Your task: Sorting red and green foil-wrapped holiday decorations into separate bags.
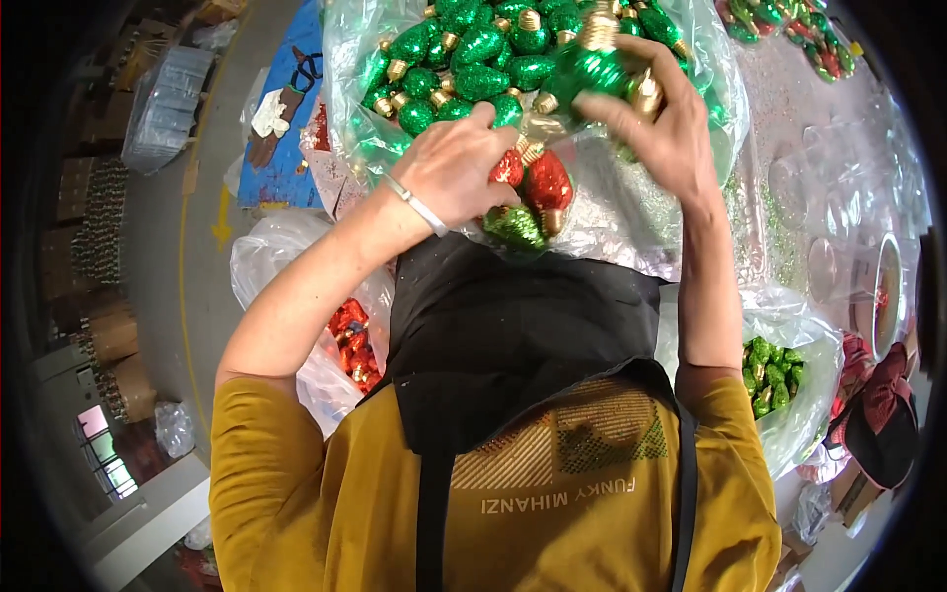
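My left hand (449,170), with a pale band at its wrist, is curled round a small cluster of glittery bulb ornaments near the apron. In that cluster a red bulb ornament (549,181) and a light green bulb ornament (515,227) show, with gold screw caps; the fingers partly cover another red one. At the right, my right hand (671,138) grips shiny green bulb ornaments (589,74) with gold caps, held over the bag's near side. They are somewhat blurred, so how many it holds I cannot tell. Glittery green bulb ornaments (480,82) fill the clear plastic bag (350,123) beyond both hands.
A clear bag of red ornaments (352,340) is at my left, and one of light green ornaments (771,375) at my right. Finished-looking clusters (819,44) lie at the far right. A blue surface (296,168) holds a dark-handled tool. My black apron (523,326) borders the work surface.
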A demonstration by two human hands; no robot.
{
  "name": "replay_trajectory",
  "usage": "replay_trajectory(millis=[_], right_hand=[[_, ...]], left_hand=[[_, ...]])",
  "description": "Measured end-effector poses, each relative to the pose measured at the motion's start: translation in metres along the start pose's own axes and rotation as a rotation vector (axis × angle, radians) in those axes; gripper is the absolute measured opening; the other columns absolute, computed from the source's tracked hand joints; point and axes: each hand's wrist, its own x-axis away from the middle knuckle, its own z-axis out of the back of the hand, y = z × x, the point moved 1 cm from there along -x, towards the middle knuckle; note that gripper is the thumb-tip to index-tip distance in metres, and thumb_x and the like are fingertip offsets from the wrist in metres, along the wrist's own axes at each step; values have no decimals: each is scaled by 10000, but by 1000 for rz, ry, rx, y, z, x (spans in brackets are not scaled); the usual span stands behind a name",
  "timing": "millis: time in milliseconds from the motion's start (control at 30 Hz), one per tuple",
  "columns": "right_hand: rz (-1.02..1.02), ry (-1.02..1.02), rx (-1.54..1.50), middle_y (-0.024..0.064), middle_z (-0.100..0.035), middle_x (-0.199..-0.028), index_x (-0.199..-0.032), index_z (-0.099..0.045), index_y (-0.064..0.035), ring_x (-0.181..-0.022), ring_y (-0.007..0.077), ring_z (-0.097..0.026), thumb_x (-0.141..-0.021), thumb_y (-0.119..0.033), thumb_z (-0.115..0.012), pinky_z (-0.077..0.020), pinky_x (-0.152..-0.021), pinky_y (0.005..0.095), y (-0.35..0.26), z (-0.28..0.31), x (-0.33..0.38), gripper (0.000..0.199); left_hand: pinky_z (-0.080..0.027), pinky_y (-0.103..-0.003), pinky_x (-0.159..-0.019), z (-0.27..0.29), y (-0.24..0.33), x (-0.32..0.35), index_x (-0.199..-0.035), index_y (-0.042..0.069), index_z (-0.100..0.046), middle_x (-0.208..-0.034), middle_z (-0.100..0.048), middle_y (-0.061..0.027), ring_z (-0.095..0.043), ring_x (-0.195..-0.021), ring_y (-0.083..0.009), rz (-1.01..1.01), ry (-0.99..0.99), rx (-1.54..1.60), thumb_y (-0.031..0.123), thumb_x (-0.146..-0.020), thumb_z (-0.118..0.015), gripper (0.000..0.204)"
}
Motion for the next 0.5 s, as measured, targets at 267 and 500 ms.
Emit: replay_trajectory(millis=[267, 500], right_hand=[[-81, -420, -30, 86, -612, -946, -1168, -533, -36, -874, 183, -571, -683, -261, -770, -464, -792, 311, -35, -15, 11, 585], [-144, -683, 373, 140, -600, -865, -1160, -518, -42, -791, 229, -589, -680, -243, -745, -467, -733, 336, -50, -25, -2, 567]], left_hand=[[-365, -398, -750, -5, 1, 20, -854, 30, -603, -835, -552, -100, -532, -772, -273, -65, 153, -186, 349, -642, -758, 413], [-388, -389, -783, -19, -12, 35, -942, 13, -607, -902, -595, -118, -566, -893, -273, -69, 404, -268, 289, -689, -726, 393]])
